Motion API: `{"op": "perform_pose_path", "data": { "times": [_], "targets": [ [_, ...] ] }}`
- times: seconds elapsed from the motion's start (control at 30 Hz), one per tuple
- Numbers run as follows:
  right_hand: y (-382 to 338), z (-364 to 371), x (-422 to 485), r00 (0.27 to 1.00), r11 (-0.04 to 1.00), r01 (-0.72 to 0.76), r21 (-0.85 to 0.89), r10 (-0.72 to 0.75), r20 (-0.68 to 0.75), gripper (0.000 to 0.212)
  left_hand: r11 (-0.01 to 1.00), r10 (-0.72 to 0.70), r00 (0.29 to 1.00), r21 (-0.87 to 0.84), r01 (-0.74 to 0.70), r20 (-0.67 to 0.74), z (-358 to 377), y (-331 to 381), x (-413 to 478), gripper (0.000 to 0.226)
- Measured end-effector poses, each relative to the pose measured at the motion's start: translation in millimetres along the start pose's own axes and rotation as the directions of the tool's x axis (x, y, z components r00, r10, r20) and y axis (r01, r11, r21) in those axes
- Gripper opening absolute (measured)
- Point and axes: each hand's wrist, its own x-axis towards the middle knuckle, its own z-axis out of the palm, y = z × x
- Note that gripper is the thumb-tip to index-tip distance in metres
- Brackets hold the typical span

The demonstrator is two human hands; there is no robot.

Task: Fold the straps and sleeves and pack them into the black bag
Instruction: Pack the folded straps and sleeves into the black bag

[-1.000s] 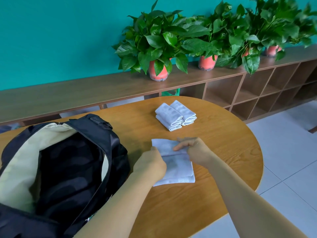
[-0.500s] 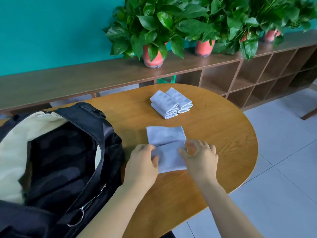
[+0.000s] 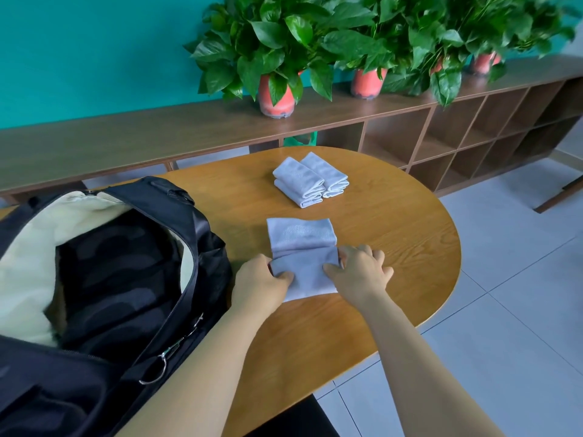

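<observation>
1. my left hand [image 3: 262, 282] and right hand [image 3: 359, 272] pinch the side edges of the grey sleeve [image 3: 303, 244], lying on the table [image 3: 403, 253] just ahead.
2. its long axis runs away from me, so i judge the fold goes forward.
3. the open black bag [image 3: 126, 279] sits nearer my left hand.

The black bag [image 3: 205, 234] runs off the left and bottom edges, and the plants [image 3: 268, 36] are cropped above.
</observation>
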Motion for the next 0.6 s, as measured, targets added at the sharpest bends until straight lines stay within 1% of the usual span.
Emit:
{"op": "perform_pose_path", "data": {
  "times": [0.07, 0.1, 0.17, 0.27, 0.37, 0.47, 0.53, 0.6],
  "targets": [
    [-3.5, 0.0, -1.0, 1.000, 1.000, 0.013, -0.015, -0.013, -0.026, 0.020, 0.996, -0.029, 0.999, -0.084, 0.031, 0.027, -2.4, 2.2, -0.2, 0.015],
    [-5.1, 0.1, -2.0, 0.999, 0.999, 0.026, -0.019, -0.027, -0.045, 0.022, 0.995, -0.030, 0.999, -0.096, 0.033, 0.029, -2.8, 3.0, -0.8, 0.017],
    [-7.1, 0.9, -5.8, 0.994, 0.998, 0.063, -0.025, -0.065, -0.094, 0.024, 0.996, -0.017, 1.000, -0.086, 0.018, 0.012, -2.9, 3.3, -2.8, 0.021],
    [-6.7, -0.1, -12.5, 0.987, 0.996, 0.090, 0.020, -0.086, -0.136, 0.018, 0.998, 0.029, 0.999, -0.049, -0.030, -0.029, -2.0, 1.9, -7.1, 0.025],
    [-3.1, -3.0, -15.1, 0.995, 0.992, 0.068, 0.105, -0.060, -0.076, 0.012, 0.995, 0.052, 0.998, -0.082, -0.054, -0.033, -2.6, 0.7, -11.5, 0.024],
    [-2.6, -9.5, -15.0, 1.000, 0.982, 0.013, 0.186, -0.013, -0.006, 0.011, 0.990, 0.068, 0.998, -0.126, -0.068, -0.005, -6.3, 2.5, -15.1, 0.020],
    [0.6, -14.6, -14.5, 1.000, 0.970, -0.018, 0.242, 0.013, 0.021, 0.008, 0.988, 0.093, 0.996, -0.125, -0.093, -0.006, -10.5, 7.4, -18.8, 0.016],
    [0.4, -25.2, -19.1, 0.999, 0.953, -0.031, 0.300, 0.027, 0.019, 0.010, 0.978, 0.124, 0.992, -0.169, -0.124, -0.010, -16.1, 15.0, -24.8, 0.016]
  ]
}}
